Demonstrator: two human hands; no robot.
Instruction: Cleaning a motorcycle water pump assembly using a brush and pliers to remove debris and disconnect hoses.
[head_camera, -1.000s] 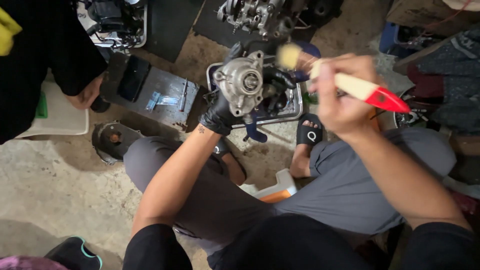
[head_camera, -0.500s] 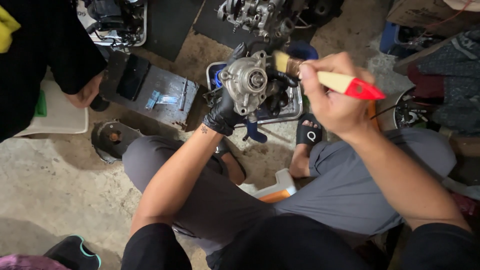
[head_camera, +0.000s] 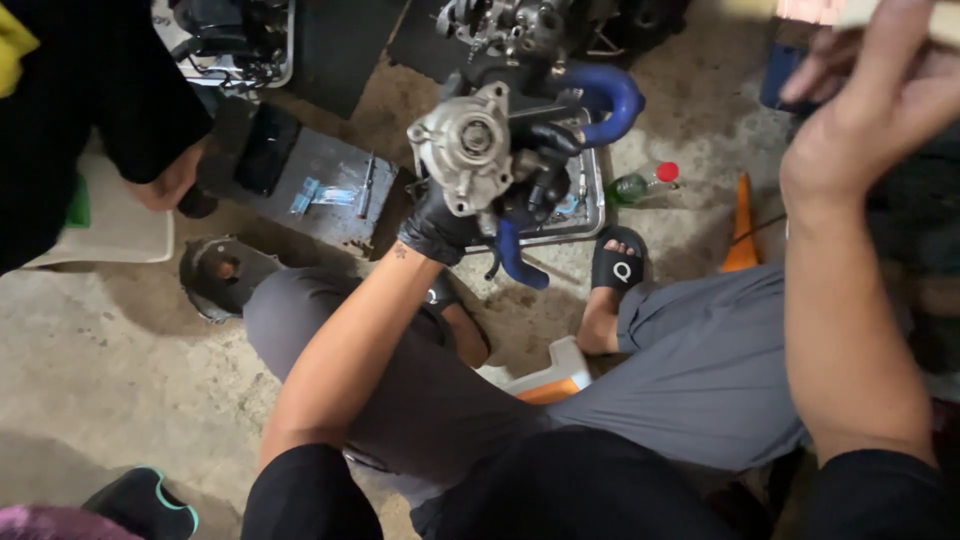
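Left hand, in a black glove, clamped on metal pump housing, held up at upper centre of frame above metal tray. Right hand, upper right, closed on a pale brush handle. Judgement: keep housing steady, face turned to brush.

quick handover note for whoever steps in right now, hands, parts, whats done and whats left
Left hand, black-gloved: grip shut on the metal pump assembly, raised above the metal tray; blue hoses hang off it.
Right hand: raised at the top right edge, grip shut on a brush handle; bristles blurred.
Done: cannot tell how clean the pump is.
Left: brush is off the pump now.
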